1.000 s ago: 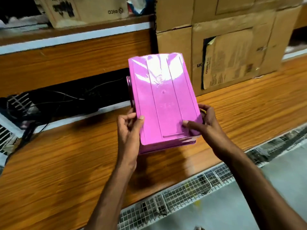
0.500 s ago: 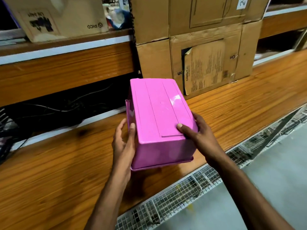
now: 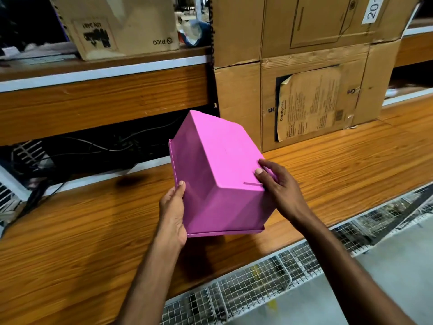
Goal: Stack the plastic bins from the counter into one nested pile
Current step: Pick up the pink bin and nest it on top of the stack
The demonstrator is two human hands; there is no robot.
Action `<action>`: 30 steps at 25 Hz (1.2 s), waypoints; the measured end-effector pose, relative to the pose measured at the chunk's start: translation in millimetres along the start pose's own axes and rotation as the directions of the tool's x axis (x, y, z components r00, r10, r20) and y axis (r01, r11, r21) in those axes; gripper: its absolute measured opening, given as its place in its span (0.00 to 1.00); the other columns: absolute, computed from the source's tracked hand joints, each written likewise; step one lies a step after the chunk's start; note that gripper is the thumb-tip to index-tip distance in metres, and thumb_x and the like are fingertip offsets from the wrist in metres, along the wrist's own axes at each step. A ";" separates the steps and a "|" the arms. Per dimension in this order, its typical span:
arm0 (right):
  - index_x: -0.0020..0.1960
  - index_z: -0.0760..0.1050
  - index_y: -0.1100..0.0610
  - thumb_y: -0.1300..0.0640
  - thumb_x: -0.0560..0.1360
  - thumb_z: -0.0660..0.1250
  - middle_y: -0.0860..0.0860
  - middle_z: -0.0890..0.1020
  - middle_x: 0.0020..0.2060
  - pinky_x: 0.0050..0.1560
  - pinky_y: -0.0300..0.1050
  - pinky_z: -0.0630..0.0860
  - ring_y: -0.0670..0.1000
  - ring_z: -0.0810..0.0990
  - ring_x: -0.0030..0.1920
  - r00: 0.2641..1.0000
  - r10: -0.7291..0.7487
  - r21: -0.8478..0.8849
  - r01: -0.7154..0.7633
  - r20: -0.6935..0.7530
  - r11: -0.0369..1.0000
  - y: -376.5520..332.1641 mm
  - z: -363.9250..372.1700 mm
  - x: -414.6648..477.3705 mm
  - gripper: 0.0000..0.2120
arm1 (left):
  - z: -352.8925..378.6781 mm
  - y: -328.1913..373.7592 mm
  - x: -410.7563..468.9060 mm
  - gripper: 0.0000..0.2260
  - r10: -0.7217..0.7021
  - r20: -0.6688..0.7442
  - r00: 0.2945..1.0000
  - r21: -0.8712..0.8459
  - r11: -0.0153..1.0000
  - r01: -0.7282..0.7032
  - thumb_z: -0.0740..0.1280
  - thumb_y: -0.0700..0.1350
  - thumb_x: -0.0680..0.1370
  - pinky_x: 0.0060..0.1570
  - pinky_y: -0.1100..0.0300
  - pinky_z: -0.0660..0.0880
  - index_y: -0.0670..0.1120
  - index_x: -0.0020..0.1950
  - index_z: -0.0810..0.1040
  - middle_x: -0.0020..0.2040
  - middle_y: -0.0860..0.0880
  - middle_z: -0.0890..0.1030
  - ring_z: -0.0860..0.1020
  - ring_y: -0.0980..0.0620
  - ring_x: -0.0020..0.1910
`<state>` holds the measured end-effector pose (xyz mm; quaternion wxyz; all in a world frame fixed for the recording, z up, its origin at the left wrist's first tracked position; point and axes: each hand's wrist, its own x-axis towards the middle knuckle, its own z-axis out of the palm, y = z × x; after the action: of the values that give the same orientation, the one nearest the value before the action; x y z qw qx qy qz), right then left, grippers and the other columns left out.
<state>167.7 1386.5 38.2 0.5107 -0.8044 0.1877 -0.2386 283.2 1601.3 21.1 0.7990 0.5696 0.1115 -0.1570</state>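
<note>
A pink plastic bin is held upside down and tilted above the wooden counter, its flat base turned up and to the right, its rim low and toward me. My left hand grips its left side near the rim, thumb on the wall. My right hand holds the right edge of the base, thumb on top and fingers round the far side. The bin's opening is hidden, so whether more bins sit nested inside cannot be told. No other bin is in view.
Stacked cardboard boxes stand on the counter right behind the bin. A shelf at the left carries another box; dark cables lie under it. A wire mesh tray runs along the counter's front edge.
The bin has rolled so its base faces more to the right and one side wall shows. Both hands shifted with it, and the view has come closer.
</note>
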 end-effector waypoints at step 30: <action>0.74 0.73 0.42 0.12 0.61 0.51 0.52 0.82 0.67 0.72 0.68 0.66 0.53 0.76 0.70 0.869 0.200 0.383 -0.393 0.453 0.836 -36.4 -0.7 52.0 0.52 | 12.2 87.1 -3.5 0.36 0.090 0.339 0.936 0.424 0.874 -0.238 0.53 0.86 0.61 0.66 0.32 0.70 0.76 0.66 0.71 0.76 0.57 0.69 0.67 0.51 0.76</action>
<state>211.8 1372.4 81.7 0.7457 -0.6502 0.1433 -0.0252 312.9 1616.5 102.6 0.6596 0.7178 -0.1045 -0.1970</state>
